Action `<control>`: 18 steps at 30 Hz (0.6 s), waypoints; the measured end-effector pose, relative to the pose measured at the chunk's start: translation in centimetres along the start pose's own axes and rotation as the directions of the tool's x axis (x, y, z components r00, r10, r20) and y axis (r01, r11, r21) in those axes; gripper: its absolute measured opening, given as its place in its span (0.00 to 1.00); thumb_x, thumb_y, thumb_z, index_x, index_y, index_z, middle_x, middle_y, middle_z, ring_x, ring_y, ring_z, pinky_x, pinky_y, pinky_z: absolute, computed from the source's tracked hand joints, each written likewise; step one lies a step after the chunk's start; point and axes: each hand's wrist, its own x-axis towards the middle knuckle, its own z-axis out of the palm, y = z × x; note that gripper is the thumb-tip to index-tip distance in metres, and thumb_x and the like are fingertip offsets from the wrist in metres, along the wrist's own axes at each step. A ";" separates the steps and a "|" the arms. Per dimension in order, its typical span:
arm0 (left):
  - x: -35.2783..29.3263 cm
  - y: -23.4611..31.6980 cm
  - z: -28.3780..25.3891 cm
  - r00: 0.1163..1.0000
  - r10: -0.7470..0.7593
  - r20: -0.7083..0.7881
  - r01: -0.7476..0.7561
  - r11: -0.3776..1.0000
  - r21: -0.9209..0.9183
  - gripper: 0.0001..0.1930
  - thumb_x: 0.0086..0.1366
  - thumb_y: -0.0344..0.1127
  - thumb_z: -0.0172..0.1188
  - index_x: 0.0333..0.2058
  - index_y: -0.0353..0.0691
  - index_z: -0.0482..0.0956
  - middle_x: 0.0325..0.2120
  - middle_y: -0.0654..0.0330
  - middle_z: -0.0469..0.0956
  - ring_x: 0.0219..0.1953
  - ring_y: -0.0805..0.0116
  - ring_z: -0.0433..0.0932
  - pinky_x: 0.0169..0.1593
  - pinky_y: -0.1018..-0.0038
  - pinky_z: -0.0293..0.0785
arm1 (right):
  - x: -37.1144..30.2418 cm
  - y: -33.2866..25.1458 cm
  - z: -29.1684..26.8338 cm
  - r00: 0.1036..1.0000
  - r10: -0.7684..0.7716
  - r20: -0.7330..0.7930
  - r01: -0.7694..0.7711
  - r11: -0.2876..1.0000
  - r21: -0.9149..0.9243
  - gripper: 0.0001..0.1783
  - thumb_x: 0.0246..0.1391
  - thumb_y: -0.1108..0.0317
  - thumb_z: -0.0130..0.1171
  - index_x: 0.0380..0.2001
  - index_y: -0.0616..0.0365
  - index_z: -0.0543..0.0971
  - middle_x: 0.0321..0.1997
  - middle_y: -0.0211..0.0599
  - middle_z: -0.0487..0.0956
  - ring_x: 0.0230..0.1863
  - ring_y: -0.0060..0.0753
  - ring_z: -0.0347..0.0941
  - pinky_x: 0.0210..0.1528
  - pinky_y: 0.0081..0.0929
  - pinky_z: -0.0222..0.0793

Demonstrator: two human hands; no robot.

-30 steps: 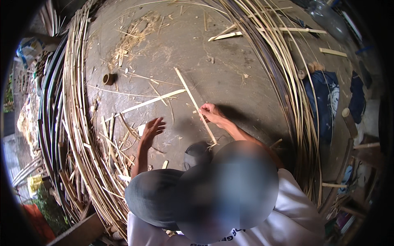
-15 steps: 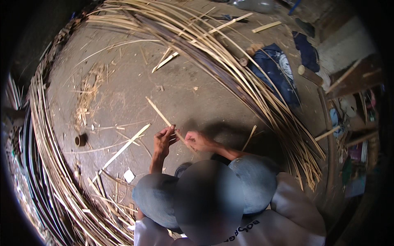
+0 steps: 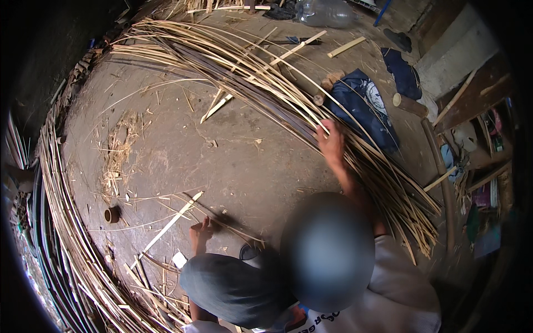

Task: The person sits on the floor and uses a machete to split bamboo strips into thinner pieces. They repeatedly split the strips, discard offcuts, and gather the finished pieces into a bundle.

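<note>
Fingers of right hand (image 3: 331,143) now reaching into bamboo strip pile (image 3: 261,77), grip unclear, left hand (image 3: 199,234) closed on strip (image 3: 222,217), dirt floor (image 3: 222,155) beneath, hands earlier together.

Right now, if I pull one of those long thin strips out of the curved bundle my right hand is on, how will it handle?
Probably springy, not stiff: the long strips already bow in a wide arc across the floor. Likely light, being thin slivers. It may snag, since the right hand rests where many strips lie tightly overlapped.
</note>
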 end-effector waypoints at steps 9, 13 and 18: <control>-1.9 27.7 -2.4 0.812 0.346 0.470 -0.477 0.858 0.192 0.26 0.72 0.53 0.56 0.52 0.32 0.78 0.36 0.55 0.84 0.34 0.70 0.81 0.36 0.75 0.77 | 2.8 10.1 -0.4 0.911 0.232 0.342 -0.120 0.941 -0.318 0.40 0.53 0.44 0.65 0.62 0.57 0.67 0.59 0.57 0.75 0.60 0.60 0.70 0.61 0.49 0.67; -1.1 37.3 3.8 0.787 0.177 0.591 -0.540 0.659 0.523 0.37 0.68 0.68 0.51 0.57 0.37 0.75 0.40 0.55 0.84 0.36 0.69 0.81 0.43 0.73 0.78 | 2.4 7.0 -2.1 0.911 0.187 0.368 -0.106 0.967 -0.230 0.27 0.54 0.50 0.65 0.49 0.57 0.73 0.47 0.51 0.80 0.49 0.56 0.76 0.50 0.50 0.70; 4.0 30.9 20.5 0.830 0.107 0.547 -0.347 0.867 0.357 0.59 0.49 0.90 0.41 0.67 0.48 0.66 0.54 0.48 0.78 0.49 0.56 0.79 0.51 0.58 0.76 | 0.6 5.0 -2.8 0.919 0.138 0.370 -0.173 0.983 0.063 0.33 0.51 0.44 0.68 0.53 0.54 0.76 0.51 0.55 0.78 0.54 0.58 0.75 0.55 0.47 0.70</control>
